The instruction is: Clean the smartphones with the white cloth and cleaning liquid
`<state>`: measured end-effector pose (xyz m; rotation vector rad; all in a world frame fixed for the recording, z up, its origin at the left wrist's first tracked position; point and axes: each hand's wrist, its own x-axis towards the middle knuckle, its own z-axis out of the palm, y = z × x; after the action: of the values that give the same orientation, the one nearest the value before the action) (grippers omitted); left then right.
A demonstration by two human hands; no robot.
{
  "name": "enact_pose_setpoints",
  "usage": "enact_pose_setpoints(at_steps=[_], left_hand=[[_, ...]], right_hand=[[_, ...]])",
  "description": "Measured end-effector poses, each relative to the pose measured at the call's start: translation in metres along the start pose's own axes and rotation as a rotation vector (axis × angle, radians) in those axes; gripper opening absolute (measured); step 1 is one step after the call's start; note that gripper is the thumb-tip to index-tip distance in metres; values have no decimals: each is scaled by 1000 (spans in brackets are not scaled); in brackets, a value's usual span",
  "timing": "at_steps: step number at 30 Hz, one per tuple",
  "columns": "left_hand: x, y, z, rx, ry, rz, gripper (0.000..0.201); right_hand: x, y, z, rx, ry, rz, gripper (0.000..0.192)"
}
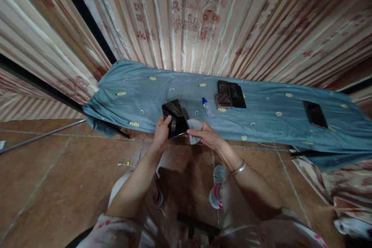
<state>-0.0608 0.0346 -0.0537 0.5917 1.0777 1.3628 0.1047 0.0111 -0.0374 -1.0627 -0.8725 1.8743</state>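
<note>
A dark, glossy tablet (pixel 178 114) is tilted above the front edge of the cloth-covered table. My left hand (pixel 162 127) grips its left side, thumb lying over the screen and the other fingers hidden beneath. A grey cloth (pixel 195 130) is pinched in my right hand (pixel 207 133) at the tablet's lower right corner, where the fingers touch or nearly touch the edge. Just to the right, a clear spray bottle (pixel 208 108) with a blue cap lies on the table.
The long table (pixel 139 85) wears a blue patterned cover. Dark flat devices (pixel 237 96) lie together right of the bottle, and another dark tablet (pixel 315 114) rests farther right. Curtains (pixel 186 19) hang behind. A white cable (pixel 124 164) is on the tiled floor.
</note>
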Motion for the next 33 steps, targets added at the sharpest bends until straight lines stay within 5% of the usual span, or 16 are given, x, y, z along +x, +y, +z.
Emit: enact_pose_setpoints(at_steps=[14, 33], left_hand=[[13, -7, -6, 16, 25, 164, 41], [8, -4, -3, 27, 53, 221, 42]], right_hand=[[11, 18, 10, 163, 72, -65, 25], [16, 23, 12, 161, 166, -87, 28]])
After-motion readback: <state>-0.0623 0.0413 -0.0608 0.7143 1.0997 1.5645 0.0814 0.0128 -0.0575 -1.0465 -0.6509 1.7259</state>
